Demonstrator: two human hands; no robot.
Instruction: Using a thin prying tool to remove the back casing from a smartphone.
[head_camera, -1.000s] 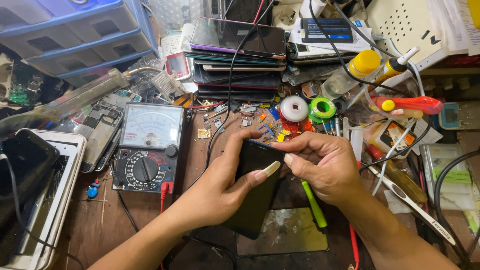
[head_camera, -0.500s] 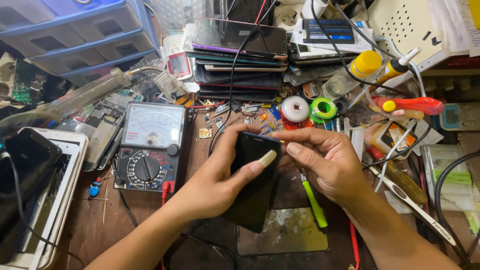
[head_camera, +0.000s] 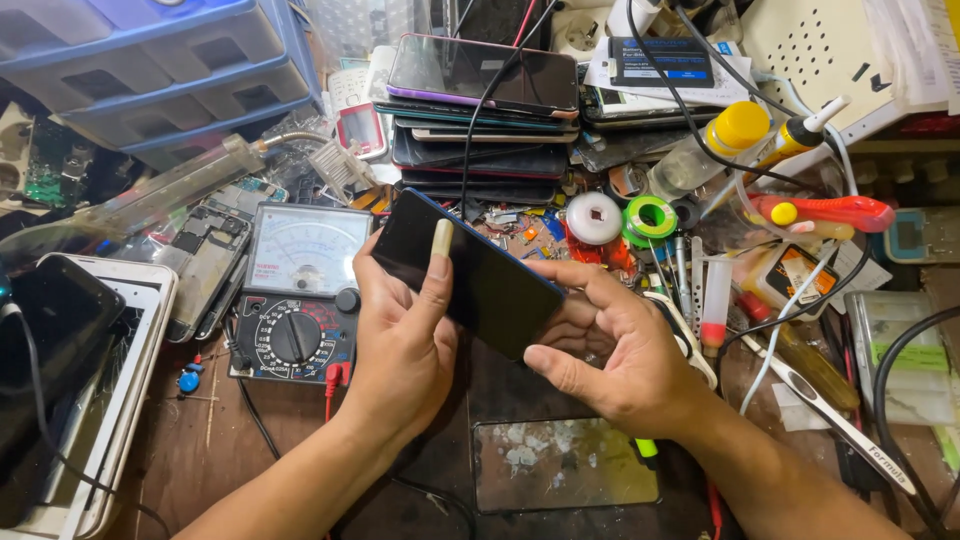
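1. Black phone (head_camera: 470, 275) held tilted above mid surface, just beside the multimeter (head_camera: 300, 295).
2. Left hand (head_camera: 405, 345) grip wrapped on its near-left edge, thumb across the glass.
3. Right hand (head_camera: 610, 355) pinches the lower-right corner.
4. Likely light, stiff, slick, fragile glass: hold by edges.

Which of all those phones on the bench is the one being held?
The dark phone with the blue edge, tilted between the left hand and right hand. The others lie flat in a stack of phones behind, untouched.
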